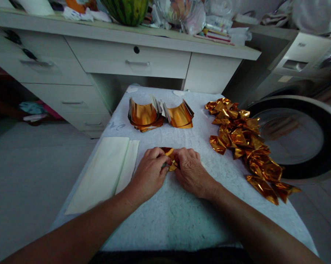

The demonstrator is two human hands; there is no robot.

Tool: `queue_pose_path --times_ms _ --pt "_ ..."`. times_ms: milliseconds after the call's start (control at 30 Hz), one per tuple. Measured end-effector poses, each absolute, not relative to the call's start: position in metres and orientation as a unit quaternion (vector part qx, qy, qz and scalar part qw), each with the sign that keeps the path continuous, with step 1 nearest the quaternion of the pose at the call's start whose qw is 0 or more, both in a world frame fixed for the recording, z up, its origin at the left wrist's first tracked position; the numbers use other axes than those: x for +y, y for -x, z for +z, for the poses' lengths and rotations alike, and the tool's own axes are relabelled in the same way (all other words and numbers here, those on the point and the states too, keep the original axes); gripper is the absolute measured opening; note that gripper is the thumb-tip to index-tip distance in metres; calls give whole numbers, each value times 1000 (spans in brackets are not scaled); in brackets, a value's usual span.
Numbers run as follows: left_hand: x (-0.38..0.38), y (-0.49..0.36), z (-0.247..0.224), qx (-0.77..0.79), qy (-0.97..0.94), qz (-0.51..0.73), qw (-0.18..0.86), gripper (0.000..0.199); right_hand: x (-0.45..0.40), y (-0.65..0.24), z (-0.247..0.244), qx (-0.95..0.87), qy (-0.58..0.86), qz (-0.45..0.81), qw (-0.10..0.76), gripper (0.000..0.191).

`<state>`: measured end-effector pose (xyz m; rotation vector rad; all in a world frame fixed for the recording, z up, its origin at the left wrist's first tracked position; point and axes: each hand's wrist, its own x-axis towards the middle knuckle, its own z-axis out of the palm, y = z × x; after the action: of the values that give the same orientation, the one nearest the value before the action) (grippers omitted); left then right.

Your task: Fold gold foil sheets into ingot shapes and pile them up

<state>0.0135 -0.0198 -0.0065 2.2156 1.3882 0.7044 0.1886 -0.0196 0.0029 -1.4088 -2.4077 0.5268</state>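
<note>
- Head view, the only one I have: a gold foil piece [173, 165] sits between a person's two bare hands, above a cloth-covered table [165, 223]. I use that piece as my landmark.
- Writing: right of the piece and farther off, a silver washing machine [283, 79] bears a short dark brand mark, too blurred for me to read surely. Print on the books [216, 35], beyond the piece to the right, is also illegible to me.
- Direction: fingers cover much of the piece. Its visible part slopes from far left to near right; I cannot tell its full long axis or where its ends point.
- Left hand [151, 174]: at the piece's left side, fingers bent and closed, pinching the foil.
- Right hand [193, 174]: at its right side, fingers curled down, gripping the foil.
- Just beyond the piece: two curved stacks of gold sheets [143, 114], side by side, hollows facing up.
- Right of it: a long heap of folded gold shapes [237, 137], pointing various ways.
- Left of it: pale folded paper [101, 172], lying flat.
</note>
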Motion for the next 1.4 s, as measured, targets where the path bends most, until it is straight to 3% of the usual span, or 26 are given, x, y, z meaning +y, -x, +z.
queue_pose_path --times_ms 267,500,800,1033,1233,1400 --pt "-21 -13 -5 502 -796 251 224 13 -20 -190 3 -837 487 194 157 50" --pt "-21 -12 -6 490 -805 255 218 16 -19 -194 6 -830 483 223 168 49" --pt "-23 -11 3 467 -798 311 220 15 -13 -201 12 -859 442 209 154 7" --pt "-19 -8 6 529 -727 387 204 23 -8 -209 13 -893 385 164 164 10" --pt "-14 -8 3 531 -733 340 256 19 0 -220 10 -904 375 123 163 18" --pt "-18 -10 4 499 -784 289 231 14 3 -223 10 -893 406 114 158 21"
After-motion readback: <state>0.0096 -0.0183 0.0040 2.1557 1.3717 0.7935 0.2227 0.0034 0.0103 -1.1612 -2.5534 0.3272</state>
